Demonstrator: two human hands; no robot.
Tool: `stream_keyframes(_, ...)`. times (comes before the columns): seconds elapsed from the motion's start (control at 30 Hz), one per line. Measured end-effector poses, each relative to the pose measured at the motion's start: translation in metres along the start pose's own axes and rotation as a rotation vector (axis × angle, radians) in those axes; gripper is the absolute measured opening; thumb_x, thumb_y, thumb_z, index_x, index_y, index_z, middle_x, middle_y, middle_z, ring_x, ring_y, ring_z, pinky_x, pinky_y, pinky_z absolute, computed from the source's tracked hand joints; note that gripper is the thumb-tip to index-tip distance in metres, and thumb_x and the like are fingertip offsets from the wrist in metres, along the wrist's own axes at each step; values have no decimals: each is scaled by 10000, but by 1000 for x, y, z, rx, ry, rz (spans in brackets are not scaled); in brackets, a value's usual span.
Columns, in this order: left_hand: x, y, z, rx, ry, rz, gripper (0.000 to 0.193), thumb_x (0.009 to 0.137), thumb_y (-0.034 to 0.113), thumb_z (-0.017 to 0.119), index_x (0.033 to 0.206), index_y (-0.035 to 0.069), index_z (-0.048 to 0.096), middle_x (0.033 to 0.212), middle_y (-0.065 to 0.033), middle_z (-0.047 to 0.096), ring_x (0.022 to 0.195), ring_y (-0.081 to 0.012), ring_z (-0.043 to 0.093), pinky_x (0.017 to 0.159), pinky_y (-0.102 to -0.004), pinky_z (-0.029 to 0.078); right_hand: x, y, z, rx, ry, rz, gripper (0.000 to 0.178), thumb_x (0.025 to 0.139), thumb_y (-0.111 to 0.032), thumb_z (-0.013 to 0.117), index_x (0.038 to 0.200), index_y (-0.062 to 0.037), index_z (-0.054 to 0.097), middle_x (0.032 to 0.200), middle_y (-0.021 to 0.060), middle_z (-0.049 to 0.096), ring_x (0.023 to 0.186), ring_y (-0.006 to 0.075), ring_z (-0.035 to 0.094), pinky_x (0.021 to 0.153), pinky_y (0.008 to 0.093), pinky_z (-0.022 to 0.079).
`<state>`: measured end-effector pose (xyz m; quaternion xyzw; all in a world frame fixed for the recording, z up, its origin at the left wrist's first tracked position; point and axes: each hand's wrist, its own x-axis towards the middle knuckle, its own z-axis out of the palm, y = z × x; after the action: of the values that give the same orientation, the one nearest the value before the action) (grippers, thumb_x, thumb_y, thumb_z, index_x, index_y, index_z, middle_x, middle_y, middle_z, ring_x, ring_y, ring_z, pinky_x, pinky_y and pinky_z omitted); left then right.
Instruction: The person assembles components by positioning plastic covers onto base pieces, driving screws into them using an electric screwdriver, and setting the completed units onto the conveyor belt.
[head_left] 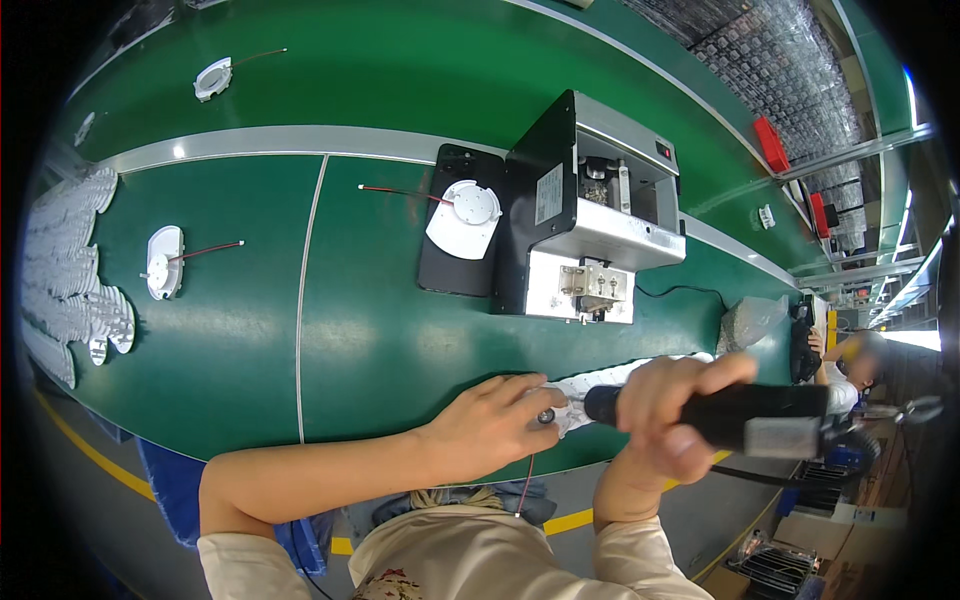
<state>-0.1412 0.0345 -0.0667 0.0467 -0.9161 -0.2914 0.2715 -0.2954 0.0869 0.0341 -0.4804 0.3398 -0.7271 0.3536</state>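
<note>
My right hand [665,405] is wrapped round a black electric screwdriver [770,415], which lies nearly level with its tip toward my left hand. My left hand [495,425] grips a small white plastic part [573,413] at the bench's near edge, where the screwdriver tip meets it or comes close. A thin red-and-black wire [527,478] hangs below my left hand. Beyond both hands, a row of white pieces [625,373] lies along the bench. My fingers partly hide the held part.
A metal-and-black screw feeder [630,235] stands ahead. Left of it, a wired white part [460,235] rests on a black phone [435,270]. Another wired part [165,265] lies further left, near stacked white parts [75,270]. A conveyor [370,90] runs behind; a co-worker [845,370] is at right.
</note>
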Motion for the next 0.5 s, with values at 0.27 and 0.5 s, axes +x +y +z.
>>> stream_keyframes(0.27,-1,-1,3,-64,22,-12,198,663,123,609,861,111,612,1105,-58,512,1086,-271,506,861,-344,476,70,7,0,-80,100,-185,475,709,-44,551,1154,-22,388,621,69,473,399,136,416,423,292,411)
stream_keyframes(0.5,-1,-1,2,-78,20,-22,187,658,119,612,843,101,607,1094,-58,511,1084,-271,507,852,-340,484,78,15,7,-131,115,-36,399,655,15,510,1033,-23,388,563,75,448,391,148,413,406,297,406)
